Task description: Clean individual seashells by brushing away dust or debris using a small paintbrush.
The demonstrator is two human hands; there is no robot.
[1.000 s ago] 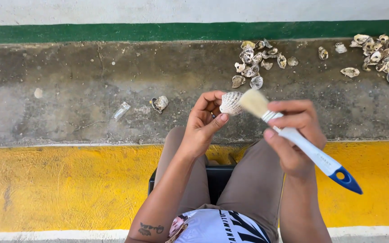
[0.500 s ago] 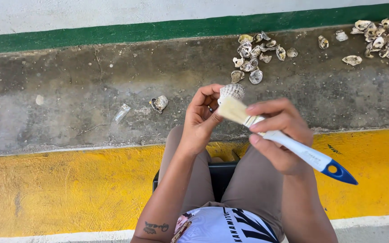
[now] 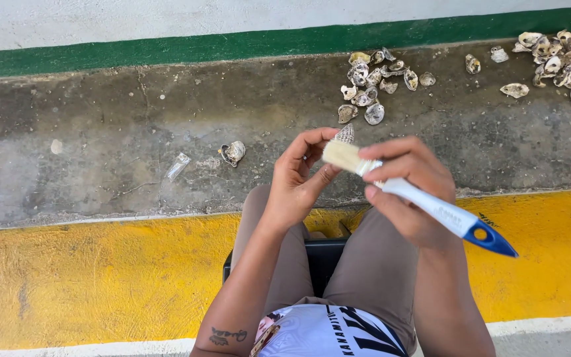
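My left hand (image 3: 299, 178) holds a small ribbed shell (image 3: 345, 134) pinched between fingers and thumb, above my knees. My right hand (image 3: 408, 188) grips a paintbrush (image 3: 431, 208) with a white handle and blue tip. Its pale bristles press against the shell. Most of the shell is hidden behind the fingers and bristles.
A pile of several shells (image 3: 371, 82) lies on the grey concrete strip ahead, another pile (image 3: 560, 63) at the far right. A lone shell (image 3: 233, 153) and a clear scrap (image 3: 178, 166) lie to the left. A yellow painted band (image 3: 100, 277) runs under my legs; a green stripe (image 3: 166, 49) borders the wall.
The brush has swept leftward and down across the shell, its bristles now lower on it. My left hand has turned the shell slightly.
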